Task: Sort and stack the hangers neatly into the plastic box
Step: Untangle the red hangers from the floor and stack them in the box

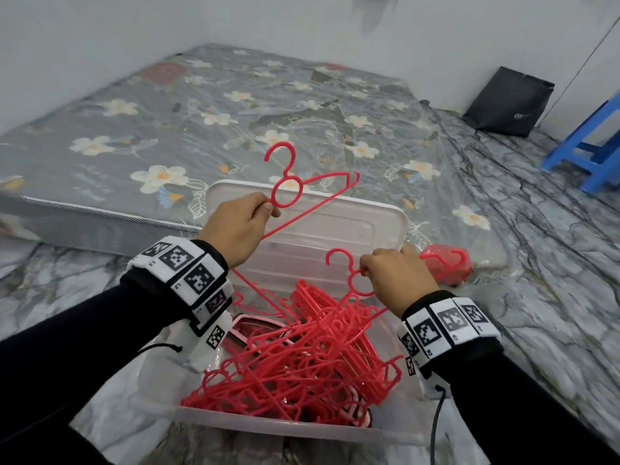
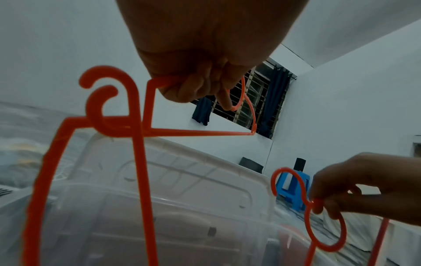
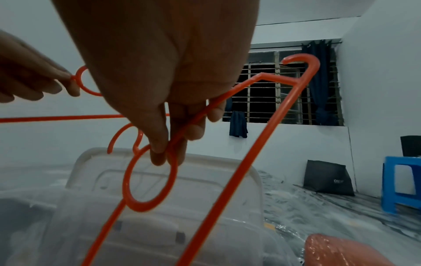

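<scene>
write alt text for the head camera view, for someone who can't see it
Two hands each lift a red plastic hanger by its ring above a clear plastic box full of tangled red hangers: the left hand holds its hanger higher, the right hand holds its hanger lower. Behind, the box's lid leans against a floral mattress; a blue stool stands at the right.

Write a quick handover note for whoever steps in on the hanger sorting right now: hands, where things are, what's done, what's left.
Left hand: pinches the ring of one red hanger, raised above the plastic box.
Right hand: pinches the ring of a second hanger, lower, over the box's right side.
Pile of hangers: lies tangled inside the box. The lid leans against the mattress behind it.
Done: two hangers lifted out of the tangle.
Left: untangle the rest, line them up, stack them flat in the box.
</scene>
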The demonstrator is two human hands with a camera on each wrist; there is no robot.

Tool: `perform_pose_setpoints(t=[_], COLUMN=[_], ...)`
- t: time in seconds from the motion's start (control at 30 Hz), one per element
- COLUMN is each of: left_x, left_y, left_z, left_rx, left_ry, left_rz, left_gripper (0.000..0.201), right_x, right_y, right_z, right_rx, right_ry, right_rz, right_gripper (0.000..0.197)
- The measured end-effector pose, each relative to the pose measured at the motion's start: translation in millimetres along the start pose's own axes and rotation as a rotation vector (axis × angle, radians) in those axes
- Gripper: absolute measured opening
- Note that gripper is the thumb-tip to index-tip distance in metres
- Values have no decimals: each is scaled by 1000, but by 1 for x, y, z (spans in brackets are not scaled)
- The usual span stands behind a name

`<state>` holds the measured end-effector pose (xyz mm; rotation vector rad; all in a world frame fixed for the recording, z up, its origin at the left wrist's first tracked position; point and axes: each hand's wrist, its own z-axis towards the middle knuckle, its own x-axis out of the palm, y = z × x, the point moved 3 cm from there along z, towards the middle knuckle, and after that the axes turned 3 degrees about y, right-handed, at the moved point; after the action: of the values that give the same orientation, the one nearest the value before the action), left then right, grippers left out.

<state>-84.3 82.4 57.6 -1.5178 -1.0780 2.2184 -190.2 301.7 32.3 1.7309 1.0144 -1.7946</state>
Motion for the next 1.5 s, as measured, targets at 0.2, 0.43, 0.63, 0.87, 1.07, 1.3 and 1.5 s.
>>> perform_pose_setpoints(t=[0.2, 0.43, 0.63, 0.87, 1.07, 1.3, 1.5], left_x=[2, 1, 12, 22, 26, 19, 14], left_y=[1, -6, -14, -29, -32, -32, -42], left_z=[0, 0, -5, -13, -14, 0, 3], left_rx=[-21, 7, 15, 71, 209, 56, -43], left_ry=[9, 86, 243, 379, 331, 162, 155], left_rz=[-10, -145, -188, -245, -100, -419, -757], left_gripper=[26, 26, 26, 30, 21, 29, 29], right_x=[-12, -44, -51, -58, -62, -41, 7], right_y=[-21, -22, 15, 20, 15, 53, 98], right_z=[-2, -8, -7, -6, -9, -9, 3], right_rx=[168, 167, -143, -178, -69, -192, -202], right_ry=[-116, -579, -521, -606, -708, -427, -28], right_rz=[7, 190, 497, 670, 690, 585, 645], right_gripper=[20, 9, 12, 15, 13, 9, 35])
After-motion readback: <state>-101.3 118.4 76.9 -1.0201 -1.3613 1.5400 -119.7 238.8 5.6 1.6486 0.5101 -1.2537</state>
